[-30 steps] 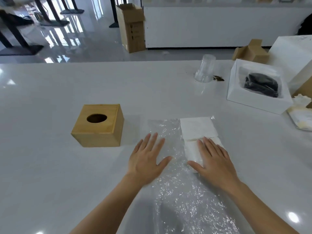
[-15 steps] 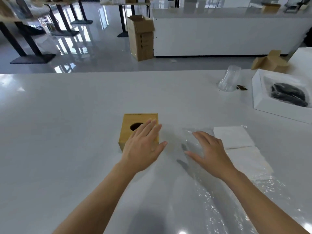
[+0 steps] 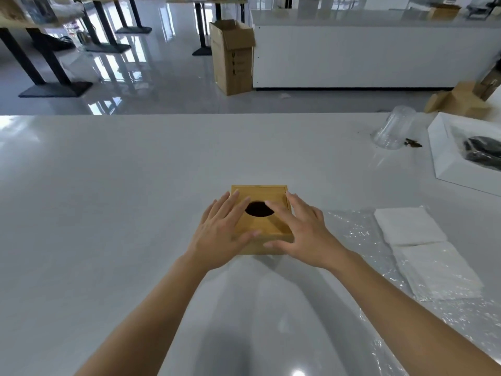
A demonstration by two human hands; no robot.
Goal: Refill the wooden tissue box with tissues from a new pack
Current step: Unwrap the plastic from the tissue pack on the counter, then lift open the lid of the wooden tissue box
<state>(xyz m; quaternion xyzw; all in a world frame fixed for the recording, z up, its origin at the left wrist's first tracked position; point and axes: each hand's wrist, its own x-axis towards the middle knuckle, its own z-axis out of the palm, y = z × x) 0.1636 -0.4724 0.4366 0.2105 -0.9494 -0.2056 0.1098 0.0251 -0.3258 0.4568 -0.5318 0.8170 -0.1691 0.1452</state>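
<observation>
A square wooden tissue box with a dark oval hole in its lid stands on the white table, in the middle of the view. My left hand lies spread over its left side and my right hand over its right side, fingers apart, thumbs at the near edge. Neither hand has closed on the box. To the right, two white tissue stacks lie on the opened clear plastic wrap.
An upturned clear plastic cup stands at the back right, with small dark bits beside it. A white open box holding a black item sits at the right edge. Cardboard boxes stand on the floor beyond the table.
Both hands left the tissues and plastic wrap and moved left onto the wooden box. The view swung left, so the box now sits in the centre.
</observation>
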